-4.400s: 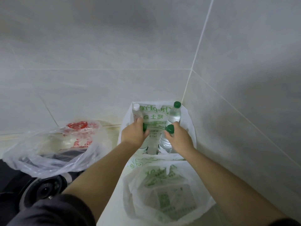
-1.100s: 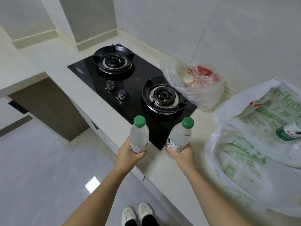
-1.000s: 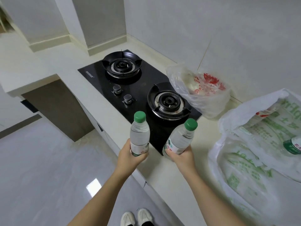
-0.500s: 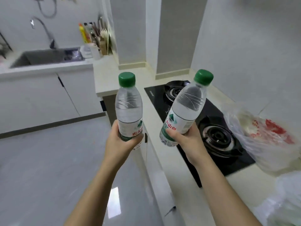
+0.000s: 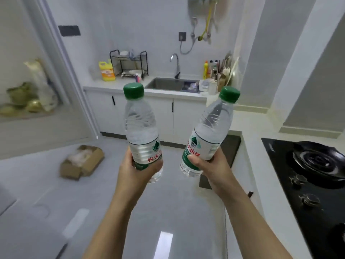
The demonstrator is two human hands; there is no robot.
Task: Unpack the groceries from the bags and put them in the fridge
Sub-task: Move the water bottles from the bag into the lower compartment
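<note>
Floor (image 5: 37, 176) of glossy grey tile fills the lower frame, and a black glass hob (image 5: 321, 227) lies at the right edge. At centre, one clear ribbed plastic water bottle per hand, probably so that two go to the fridge at once: left bottle (image 5: 140, 128) upright in the left hand (image 5: 136, 171), right bottle (image 5: 212, 128) tilted in the right hand (image 5: 211, 169), with fingers wrapped round the labelled lower bodies. Green screw caps (image 5: 133, 91) top both bottles.

head cam | worn, faces forward-down | hands close | sink (image 5: 169, 84) wall far
</note>
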